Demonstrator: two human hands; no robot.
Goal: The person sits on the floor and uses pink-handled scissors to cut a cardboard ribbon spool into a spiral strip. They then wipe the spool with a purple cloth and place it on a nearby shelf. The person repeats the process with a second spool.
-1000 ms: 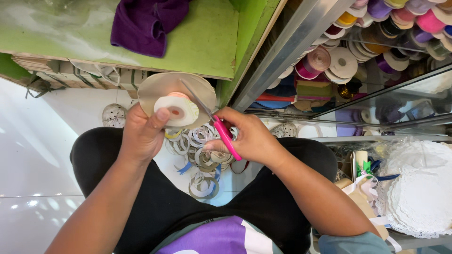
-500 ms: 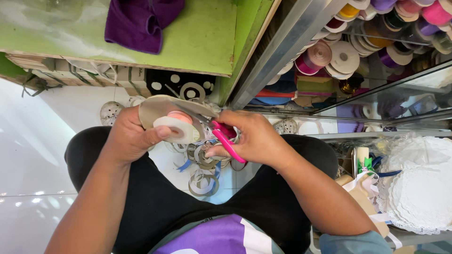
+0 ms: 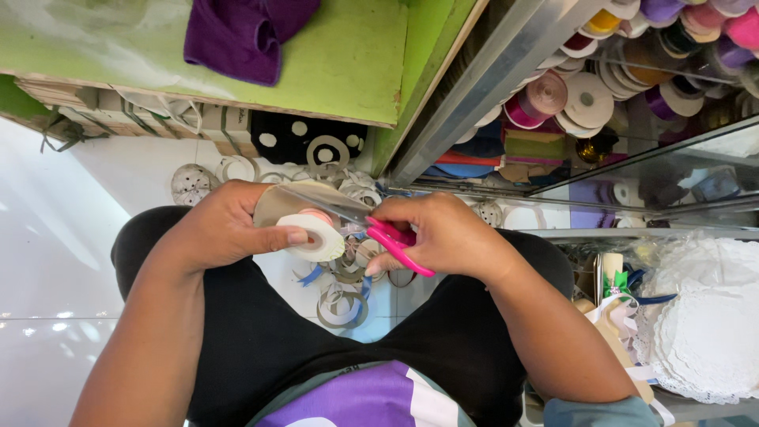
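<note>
Pink-handled scissors [image 3: 387, 236] sit in the right hand [image 3: 443, 237], fingers closed through the loops, blades pointing toward ten o'clock across a tan disc [image 3: 277, 204]. The left hand [image 3: 225, 225] is curled tight around that disc and a white tape roll [image 3: 315, 236], thumb pressed on the roll. Paper rings [image 3: 344, 304] lie at six o'clock on the floor; purple cloth [image 3: 241, 32] rests on the green bench [image 3: 332, 55] at twelve.
</note>
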